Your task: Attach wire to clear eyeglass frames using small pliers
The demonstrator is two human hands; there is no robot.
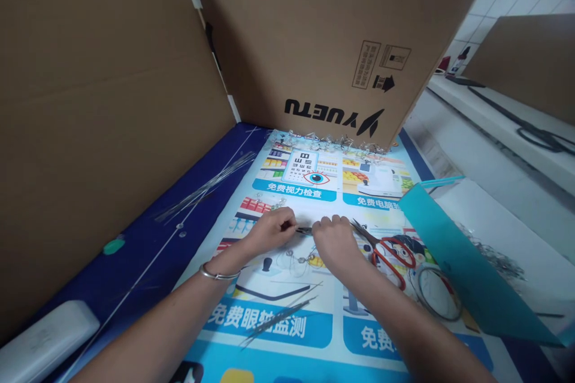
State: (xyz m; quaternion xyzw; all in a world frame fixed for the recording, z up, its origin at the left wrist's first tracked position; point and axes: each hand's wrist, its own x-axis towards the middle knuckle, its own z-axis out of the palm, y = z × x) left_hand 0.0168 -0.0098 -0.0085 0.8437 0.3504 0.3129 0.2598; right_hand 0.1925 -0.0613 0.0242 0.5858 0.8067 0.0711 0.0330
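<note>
Tiny work, mid-frame
The right hand [335,240] grips a dark tool [305,231]; the left hand [273,231] pinches something too small to tell. Maybe a bending step; next needs a steady hold.

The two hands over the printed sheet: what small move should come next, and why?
Perhaps the right hand should give the dark tool a slight turn while the left hand holds steady: the tool spans the gap between both hands, and small bent wire pieces lie just below, hinting at bending. Anything pinched in the left hand is hidden.
</note>
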